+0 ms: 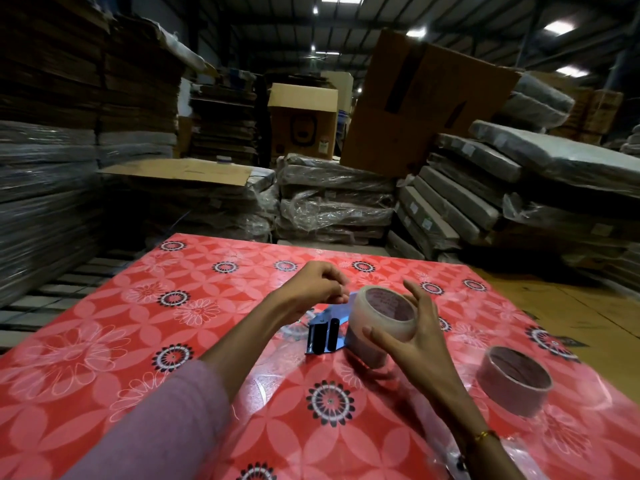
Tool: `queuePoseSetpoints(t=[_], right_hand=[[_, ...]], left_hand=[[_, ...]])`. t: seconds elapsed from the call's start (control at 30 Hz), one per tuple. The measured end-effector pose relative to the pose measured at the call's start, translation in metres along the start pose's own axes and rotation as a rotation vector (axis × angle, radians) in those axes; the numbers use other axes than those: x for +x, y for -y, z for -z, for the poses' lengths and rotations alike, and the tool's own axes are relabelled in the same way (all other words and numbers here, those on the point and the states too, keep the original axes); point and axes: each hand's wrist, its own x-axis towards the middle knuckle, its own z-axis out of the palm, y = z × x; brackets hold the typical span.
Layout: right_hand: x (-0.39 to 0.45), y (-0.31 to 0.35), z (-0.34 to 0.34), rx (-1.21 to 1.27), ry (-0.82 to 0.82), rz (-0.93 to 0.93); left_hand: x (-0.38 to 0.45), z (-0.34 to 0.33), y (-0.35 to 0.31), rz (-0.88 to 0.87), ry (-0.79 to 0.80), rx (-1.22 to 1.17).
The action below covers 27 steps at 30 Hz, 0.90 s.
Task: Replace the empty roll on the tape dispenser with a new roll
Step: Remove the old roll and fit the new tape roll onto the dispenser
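Observation:
A full roll of clear tape (379,318) sits on the blue tape dispenser (323,336), which lies on the red flowered table (173,341). My right hand (412,337) grips the roll from the right, thumb on its near side and fingers behind it. My left hand (317,289) hovers just left of the roll with fingers curled; it seems to pinch the tape's loose end, though blur hides the strip. The empty cardboard core (514,379) stands on the table to the right, apart from both hands.
Plastic-wrapped bundles (332,202) and stacks of flat cardboard (52,133) surround the table's far and left sides. Large cartons (415,109) lean behind them. A brown cardboard sheet (571,306) lies past the table's right edge.

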Motion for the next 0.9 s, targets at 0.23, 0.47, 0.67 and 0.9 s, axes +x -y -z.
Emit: queuePoseSetpoints(t=[0.23,0.47,0.67,0.9], right_hand=[[0.001,-0.004,-0.009,-0.092,-0.015,0.012],[-0.003,0.000,-0.009,-0.146,-0.023,0.003],[-0.003,0.003,-0.010,-0.154,0.000,0.010],[0.000,0.004,-0.010,-0.280,0.023,0.032]], left_hand=[[0.016,-0.011,0.006,-0.010,-0.054,0.165],[0.023,-0.015,0.003,-0.035,-0.018,0.248],[0.027,-0.013,0.005,-0.014,-0.027,0.240],[0.031,-0.013,0.009,-0.005,-0.054,0.233]])
